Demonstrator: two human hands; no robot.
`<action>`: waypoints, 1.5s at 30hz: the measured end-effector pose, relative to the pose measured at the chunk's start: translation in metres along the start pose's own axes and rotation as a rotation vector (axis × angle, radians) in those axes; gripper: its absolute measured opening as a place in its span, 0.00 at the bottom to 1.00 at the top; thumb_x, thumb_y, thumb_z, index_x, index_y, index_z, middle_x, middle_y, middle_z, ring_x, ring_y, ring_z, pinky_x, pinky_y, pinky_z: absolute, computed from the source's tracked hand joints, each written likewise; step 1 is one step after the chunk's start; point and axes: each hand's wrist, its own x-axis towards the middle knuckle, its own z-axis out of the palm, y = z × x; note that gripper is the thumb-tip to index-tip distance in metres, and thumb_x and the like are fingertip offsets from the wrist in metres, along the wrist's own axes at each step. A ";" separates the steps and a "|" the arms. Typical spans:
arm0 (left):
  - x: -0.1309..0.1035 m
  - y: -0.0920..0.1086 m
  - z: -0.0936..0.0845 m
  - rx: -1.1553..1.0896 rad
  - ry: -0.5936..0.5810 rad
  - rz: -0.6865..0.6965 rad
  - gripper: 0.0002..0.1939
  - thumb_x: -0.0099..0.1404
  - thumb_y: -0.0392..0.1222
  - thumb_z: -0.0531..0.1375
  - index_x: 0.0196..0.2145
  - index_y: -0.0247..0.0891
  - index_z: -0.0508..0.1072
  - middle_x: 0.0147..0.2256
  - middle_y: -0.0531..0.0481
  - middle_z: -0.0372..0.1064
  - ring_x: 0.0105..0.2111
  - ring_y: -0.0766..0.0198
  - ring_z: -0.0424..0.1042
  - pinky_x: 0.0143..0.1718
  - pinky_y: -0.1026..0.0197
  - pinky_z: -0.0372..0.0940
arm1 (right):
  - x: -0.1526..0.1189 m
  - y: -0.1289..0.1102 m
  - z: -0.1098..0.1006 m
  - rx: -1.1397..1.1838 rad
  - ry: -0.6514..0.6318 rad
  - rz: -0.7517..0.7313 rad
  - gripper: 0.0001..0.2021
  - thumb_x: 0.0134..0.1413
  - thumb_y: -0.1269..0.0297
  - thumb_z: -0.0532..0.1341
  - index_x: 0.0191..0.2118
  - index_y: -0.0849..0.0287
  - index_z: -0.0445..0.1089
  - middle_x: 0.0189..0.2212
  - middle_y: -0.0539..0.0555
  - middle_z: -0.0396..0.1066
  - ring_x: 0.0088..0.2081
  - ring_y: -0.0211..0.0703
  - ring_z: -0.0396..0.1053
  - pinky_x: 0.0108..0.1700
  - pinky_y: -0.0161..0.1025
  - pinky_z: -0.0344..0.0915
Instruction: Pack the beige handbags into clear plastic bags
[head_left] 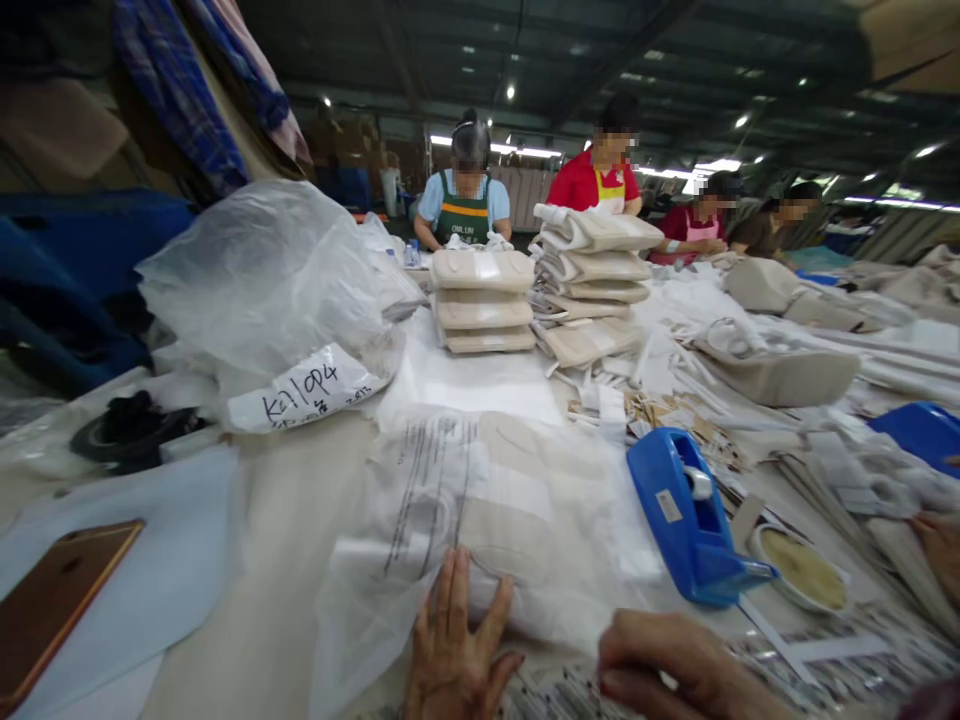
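On the worktop (274, 540), centre: clear bag (465, 515), folded beige bundle (514, 490) inside. Left grip (459, 635) fingers spread flat on bag, nothing clasped; right grip (679, 660) curled, can't tell if holding anything. Probably light, soft, slippery; hold under both sides.

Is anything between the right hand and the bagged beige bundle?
Nothing visible. The right hand is by the bagged beige bundle's near right corner; the blue tape dispenser stands beyond, to the right. The left hand rests on its near side.
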 end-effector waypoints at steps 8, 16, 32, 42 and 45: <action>-0.007 -0.002 0.007 -0.094 0.020 -0.036 0.31 0.57 0.57 0.57 0.57 0.51 0.57 0.57 0.34 0.52 0.59 0.45 0.50 0.53 0.47 0.51 | 0.110 -0.032 0.020 -0.262 -0.412 -0.279 0.08 0.54 0.69 0.56 0.31 0.61 0.72 0.23 0.48 0.70 0.25 0.34 0.63 0.28 0.29 0.55; -0.005 -0.004 0.012 -0.088 0.047 -0.019 0.31 0.55 0.60 0.57 0.55 0.49 0.61 0.56 0.36 0.54 0.60 0.48 0.47 0.54 0.51 0.48 | 0.126 -0.046 0.051 -0.840 -0.208 -0.135 0.10 0.49 0.69 0.55 0.30 0.63 0.74 0.28 0.61 0.75 0.32 0.49 0.72 0.32 0.36 0.61; -0.001 -0.006 0.001 -0.004 0.019 0.018 0.35 0.55 0.61 0.57 0.57 0.49 0.57 0.55 0.31 0.55 0.56 0.42 0.55 0.46 0.45 0.57 | 0.132 0.012 0.029 -0.419 0.077 0.006 0.12 0.47 0.57 0.64 0.24 0.61 0.68 0.19 0.48 0.68 0.22 0.35 0.65 0.23 0.30 0.59; 0.007 -0.003 0.007 0.024 0.198 -0.001 0.22 0.64 0.40 0.44 0.48 0.27 0.68 0.49 0.34 0.64 0.54 0.51 0.58 0.52 0.54 0.52 | 0.076 0.030 0.104 -0.964 0.536 -0.788 0.20 0.58 0.68 0.49 0.55 0.62 0.61 0.50 0.56 0.67 0.54 0.48 0.58 0.60 0.49 0.45; 0.007 -0.012 -0.007 -0.012 0.204 0.090 0.21 0.64 0.43 0.46 0.45 0.27 0.70 0.48 0.35 0.65 0.54 0.52 0.59 0.51 0.57 0.55 | 0.079 0.035 0.101 -1.036 0.516 -0.774 0.20 0.58 0.60 0.53 0.55 0.57 0.61 0.52 0.53 0.66 0.55 0.47 0.57 0.63 0.50 0.33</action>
